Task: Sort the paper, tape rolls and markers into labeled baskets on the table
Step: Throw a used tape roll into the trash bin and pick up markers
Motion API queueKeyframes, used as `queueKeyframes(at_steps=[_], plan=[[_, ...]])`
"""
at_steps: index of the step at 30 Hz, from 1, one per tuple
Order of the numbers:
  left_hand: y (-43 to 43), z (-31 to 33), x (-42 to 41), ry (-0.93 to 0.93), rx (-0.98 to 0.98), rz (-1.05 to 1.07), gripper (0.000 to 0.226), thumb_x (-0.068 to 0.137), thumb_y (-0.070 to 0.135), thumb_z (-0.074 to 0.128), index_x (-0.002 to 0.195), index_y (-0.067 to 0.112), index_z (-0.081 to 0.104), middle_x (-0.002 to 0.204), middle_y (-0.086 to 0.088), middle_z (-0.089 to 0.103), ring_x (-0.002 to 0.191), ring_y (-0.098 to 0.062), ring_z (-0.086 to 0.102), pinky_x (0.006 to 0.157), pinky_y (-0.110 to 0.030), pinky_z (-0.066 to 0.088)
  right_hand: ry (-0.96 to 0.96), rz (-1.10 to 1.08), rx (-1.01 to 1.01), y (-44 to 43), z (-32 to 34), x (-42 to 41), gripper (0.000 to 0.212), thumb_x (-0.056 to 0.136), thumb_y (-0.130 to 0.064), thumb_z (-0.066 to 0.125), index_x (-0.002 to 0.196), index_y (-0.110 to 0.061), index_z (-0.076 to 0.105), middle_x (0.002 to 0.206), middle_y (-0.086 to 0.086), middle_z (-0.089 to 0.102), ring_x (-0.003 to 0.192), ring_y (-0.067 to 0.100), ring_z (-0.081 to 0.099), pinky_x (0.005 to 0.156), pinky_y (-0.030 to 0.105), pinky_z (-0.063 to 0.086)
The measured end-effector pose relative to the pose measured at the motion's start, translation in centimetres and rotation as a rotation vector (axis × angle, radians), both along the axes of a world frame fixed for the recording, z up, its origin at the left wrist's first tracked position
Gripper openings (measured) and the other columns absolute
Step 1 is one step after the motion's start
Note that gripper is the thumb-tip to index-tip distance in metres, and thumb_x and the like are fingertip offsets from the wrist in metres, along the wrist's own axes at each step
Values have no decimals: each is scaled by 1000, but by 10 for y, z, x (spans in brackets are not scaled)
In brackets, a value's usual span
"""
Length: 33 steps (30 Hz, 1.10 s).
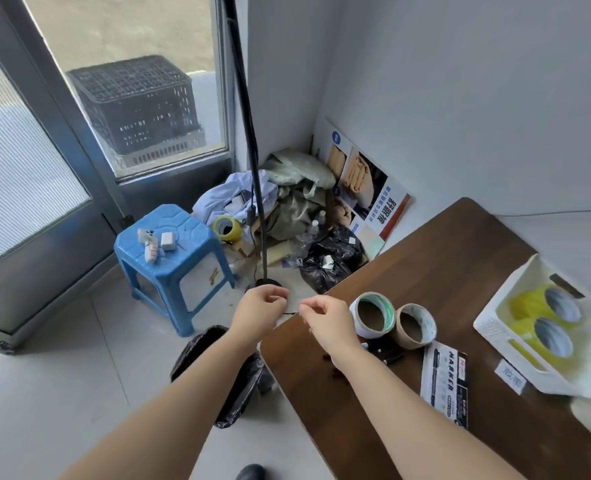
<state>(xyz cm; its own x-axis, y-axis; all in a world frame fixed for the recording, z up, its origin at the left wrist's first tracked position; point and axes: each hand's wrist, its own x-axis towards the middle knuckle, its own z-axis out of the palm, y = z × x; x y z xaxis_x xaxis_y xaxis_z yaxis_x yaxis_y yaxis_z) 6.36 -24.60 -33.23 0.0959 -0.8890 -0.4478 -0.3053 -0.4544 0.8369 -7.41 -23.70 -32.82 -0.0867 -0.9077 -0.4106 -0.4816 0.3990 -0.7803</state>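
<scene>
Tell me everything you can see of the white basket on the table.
The white basket looks like moulded plastic, rectangular, with a slotted handle cut in its near end wall. It sits on the brown table, towards the right. Two yellow tape rolls lie inside, side by side. A dark strip sits on its far rim. A white paper label lies on the table beside it. No hand touches it.

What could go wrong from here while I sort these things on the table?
1. The left hand and right hand seem to pinch a thin dark item at the corner of the table, near the black-lined bin; if either grip slips, it may drop off.
2. Loose markers lie by the right forearm near the edge; the arm could sweep them off.
</scene>
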Motion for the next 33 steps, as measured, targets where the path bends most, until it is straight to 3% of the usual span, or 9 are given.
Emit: queueKeyframes(at_steps=[2,6,13,16,19,22,27,33], plan=[[-6,3,-23,-11,-9,-80,21,88,15,56,102,23,70,86,1,69,76,-15,62,76,-36,57,14,-57,0,-1,4,-23,9,89,-21,63,93,-23,71,86,-3,70,87,18,64,85,39,56],[-14,9,-70,6,-19,-177,20,85,16,56,96,25,70,80,4,67,67,-14,58,74,-35,56,70,-177,2,-2,6,-70,8,87,-18,63,87,-20,71,87,0,72,89,20,65,84,36,53],[-29,0,-129,-87,-4,-359,27,87,14,57,110,19,69,94,4,67,69,-10,55,71,-26,49,195,-247,70,-2,-4,-141,24,87,-21,67,110,-14,70,105,-3,69,99,17,63,85,28,48],[-33,-9,-144,-204,9,-469,30,88,13,56,114,20,68,105,2,68,81,-13,60,72,-24,48,242,-228,104,-1,-13,-159,26,84,-23,69,109,-16,72,107,-1,72,99,22,67,92,38,53],[-33,-18,-156,-339,-3,-598,30,88,13,57,115,20,68,115,1,67,101,-16,62,82,-26,49,348,-167,137,1,-18,-173,36,85,-24,68,120,-16,68,122,0,68,114,21,61,99,31,47],[-32,-26,-163,-444,6,-673,30,87,13,59,115,19,69,120,0,66,109,-19,61,91,-29,49,388,-132,159,4,-27,-183,37,86,-25,67,122,-19,66,127,-1,64,117,20,59,96,30,46],[-31,-35,-166,-531,11,-680,29,85,6,57,109,17,71,117,-3,67,105,-22,62,83,-27,50,441,-98,164,4,-34,-187,24,88,-23,65,110,-20,72,112,1,71,102,20,64,80,27,48],[-35,-18,-157,-427,-132,-441,15,88,14,60,95,17,73,97,0,67,89,-16,61,76,-29,50,438,-176,-88,-7,-11,-178,21,91,-20,62,108,-15,74,108,1,73,102,20,65,79,22,44]])
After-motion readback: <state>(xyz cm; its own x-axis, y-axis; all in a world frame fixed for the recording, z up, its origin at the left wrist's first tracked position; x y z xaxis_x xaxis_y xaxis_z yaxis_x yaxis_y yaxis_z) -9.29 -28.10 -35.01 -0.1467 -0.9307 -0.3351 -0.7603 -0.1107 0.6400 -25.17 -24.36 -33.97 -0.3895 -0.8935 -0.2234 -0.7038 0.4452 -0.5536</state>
